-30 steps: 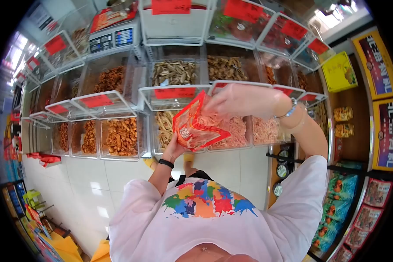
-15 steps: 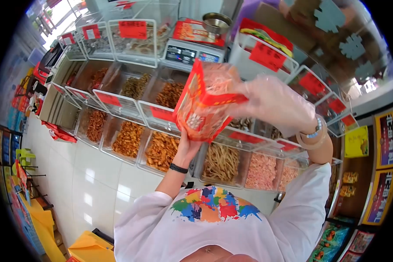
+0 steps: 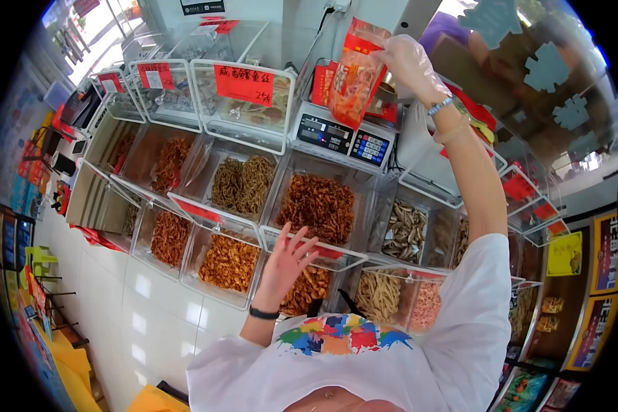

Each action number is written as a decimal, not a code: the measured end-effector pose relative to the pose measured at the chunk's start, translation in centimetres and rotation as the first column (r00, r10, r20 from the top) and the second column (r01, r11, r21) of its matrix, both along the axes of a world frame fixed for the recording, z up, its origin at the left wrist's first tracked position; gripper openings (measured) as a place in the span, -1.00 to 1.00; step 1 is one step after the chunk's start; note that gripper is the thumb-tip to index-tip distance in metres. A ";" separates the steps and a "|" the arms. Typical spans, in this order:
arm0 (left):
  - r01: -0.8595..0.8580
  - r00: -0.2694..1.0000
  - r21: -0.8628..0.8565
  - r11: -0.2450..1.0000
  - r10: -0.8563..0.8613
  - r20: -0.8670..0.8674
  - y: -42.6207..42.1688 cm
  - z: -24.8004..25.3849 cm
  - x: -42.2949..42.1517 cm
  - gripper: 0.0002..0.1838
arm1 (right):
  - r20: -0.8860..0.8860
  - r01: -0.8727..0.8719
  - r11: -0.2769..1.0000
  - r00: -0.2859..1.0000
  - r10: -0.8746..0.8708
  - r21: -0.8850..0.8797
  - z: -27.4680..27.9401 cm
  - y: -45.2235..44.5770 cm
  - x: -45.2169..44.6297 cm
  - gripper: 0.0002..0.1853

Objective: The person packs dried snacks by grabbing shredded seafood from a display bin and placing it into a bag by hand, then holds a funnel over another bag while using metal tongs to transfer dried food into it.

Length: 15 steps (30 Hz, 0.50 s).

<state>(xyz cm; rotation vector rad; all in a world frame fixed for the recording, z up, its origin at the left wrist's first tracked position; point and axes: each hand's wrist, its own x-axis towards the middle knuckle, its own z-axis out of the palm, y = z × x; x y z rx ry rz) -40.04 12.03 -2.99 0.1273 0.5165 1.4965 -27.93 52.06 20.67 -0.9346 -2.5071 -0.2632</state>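
Observation:
In the head view my right hand (image 3: pixel 408 65), in a clear plastic glove, grips the upper edge of a red-and-clear food bag (image 3: pixel 356 79). Pinkish dried shreds show through the bag, which hangs upright over the digital scale (image 3: pixel 343 137); whether it touches the scale's top I cannot tell. Part of a metal bowl (image 3: pixel 386 82) shows behind the bag. My left hand (image 3: pixel 286 268) is bare and holds nothing, its fingers spread at the front rim of a bin of reddish-brown dried food (image 3: pixel 316 206).
Clear bins hold small dried fish (image 3: pixel 405 230), greenish-brown strands (image 3: pixel 244 184), orange pieces (image 3: pixel 230 261) and pale strips (image 3: pixel 379 295). A handwritten red price card (image 3: pixel 244 84) fronts a raised bin. White-framed lids (image 3: pixel 453 178) jut up at the right.
The bag has moved up and away from me to the scale, now held only by my right hand. My left hand has let go of the bag and opened.

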 end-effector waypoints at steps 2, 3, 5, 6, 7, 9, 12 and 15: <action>-0.060 0.997 -0.032 0.998 0.058 -0.051 -1.0 0.2 -1.1 -0.35 | -0.017 0.004 1.000 1.000 -0.005 -0.011 -2.7 4.9 -0.8 -0.64; -0.062 0.997 -0.036 0.997 0.060 -0.047 -1.2 0.1 -1.7 -0.35 | -0.043 -0.040 0.998 0.998 0.042 0.050 -3.4 6.4 -1.4 -0.63; -0.112 0.986 -0.068 0.991 0.102 -0.129 -1.3 -0.3 -2.7 -0.32 | -0.067 -0.084 0.991 0.994 0.091 0.108 -5.0 9.0 -2.1 -0.63; -0.137 0.974 -0.086 0.987 0.119 -0.194 -1.1 -0.5 -3.1 -0.30 | -0.010 -0.004 0.999 1.000 0.004 0.052 -4.9 9.1 -2.6 -0.62; -0.139 0.974 -0.090 0.986 0.120 -0.193 -1.0 -0.6 -3.7 -0.30 | 0.053 0.080 0.997 0.995 -0.080 0.001 -4.7 9.3 -3.0 -0.60; -0.168 0.948 -0.080 0.983 0.138 -0.287 -0.9 -0.6 -4.7 -0.29 | -0.007 0.067 0.998 0.998 -0.068 -0.018 -3.7 9.1 -3.5 -0.60; -0.204 0.943 -0.115 0.972 0.163 -0.292 -0.7 -1.0 -6.1 -0.28 | 0.084 0.067 0.962 0.992 -0.092 0.264 -2.0 12.4 -2.6 -0.54; -0.235 0.934 -0.134 0.963 0.186 -0.305 -0.6 -1.1 -6.8 -0.30 | -0.327 0.100 0.985 0.944 -0.050 0.138 1.6 8.7 -3.6 -0.59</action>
